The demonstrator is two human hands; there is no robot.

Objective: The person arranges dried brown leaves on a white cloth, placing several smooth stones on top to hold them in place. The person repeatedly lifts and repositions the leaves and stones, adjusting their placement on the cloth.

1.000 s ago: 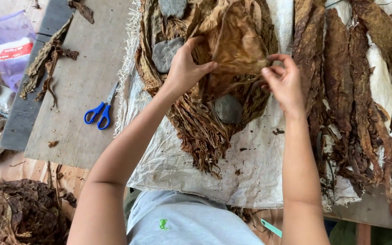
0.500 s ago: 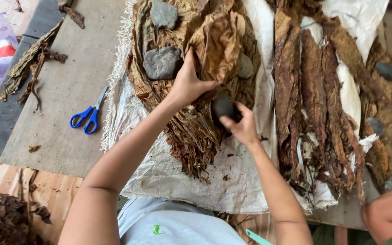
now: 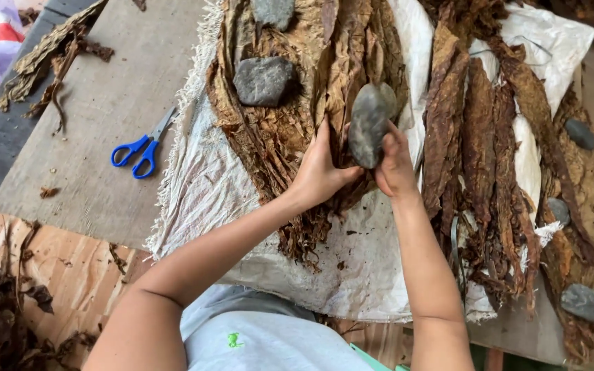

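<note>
Grey oblong stone gripped in the right hand, fingers curled round its lower end, just over a pile of dried brown tobacco leaves on white sacking. Left hand flat and open, pressed on those leaves beside the stone. Blue-handled scissors well apart on the grey surface.

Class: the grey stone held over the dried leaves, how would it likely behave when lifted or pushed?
The stone looks solid, so probably heavy for its size and stiff. Its rounded shape might rock or slide on the leaf pile. The right hand grips it from below, suggesting weight.
</note>
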